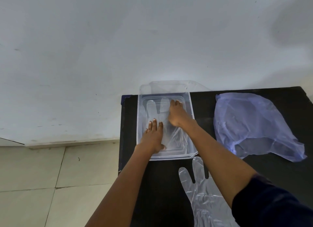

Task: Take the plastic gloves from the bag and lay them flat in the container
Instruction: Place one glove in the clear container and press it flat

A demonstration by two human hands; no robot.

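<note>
Both hands, left hand and right hand, fingers spread, press one glove flat inside container mid-frame; second glove waits on worktop lower centre, bag right.

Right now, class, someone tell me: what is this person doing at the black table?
A person is pressing a clear plastic glove flat inside the clear container on the black table. The left hand lies open on the cuff end while the right hand smooths toward the fingers. A second glove lies on the table in front of the container, not yet put in. The bluish bag rests to the right, and something clear seems to be in it.
</note>
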